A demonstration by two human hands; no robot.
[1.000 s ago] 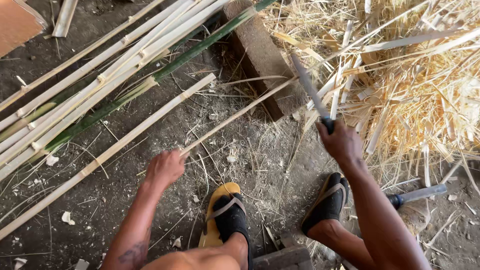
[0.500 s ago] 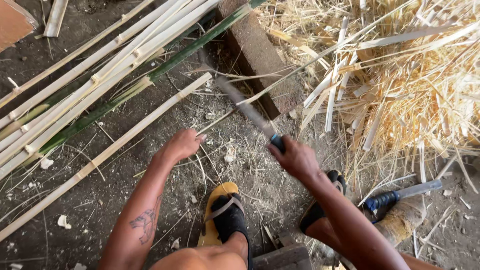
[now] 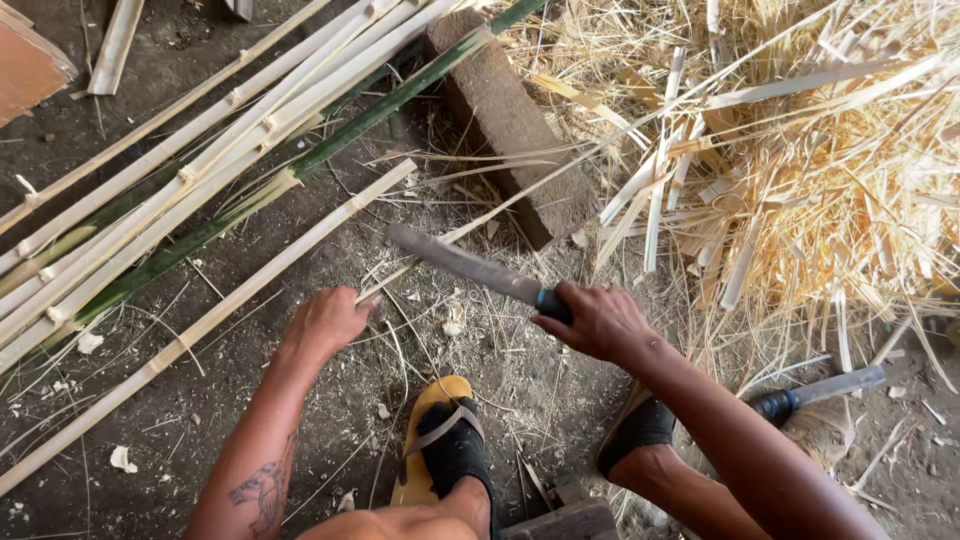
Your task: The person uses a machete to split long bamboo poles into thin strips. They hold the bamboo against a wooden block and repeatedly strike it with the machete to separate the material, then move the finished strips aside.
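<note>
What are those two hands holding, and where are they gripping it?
The right hand grips a long knife by its handle. The left hand pinches the near end of a thin bamboo strip.

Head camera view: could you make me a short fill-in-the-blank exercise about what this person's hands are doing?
1. The right hand grips a long metal ____ by its dark handle.
2. The left hand touches the end of a thin pale ____ strip.
3. The black-socked left foot wears a ____ sandal.

Missing words: knife; bamboo; yellow

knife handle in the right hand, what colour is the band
Blue, on the knife just ahead of the right hand, in the head view.
</note>
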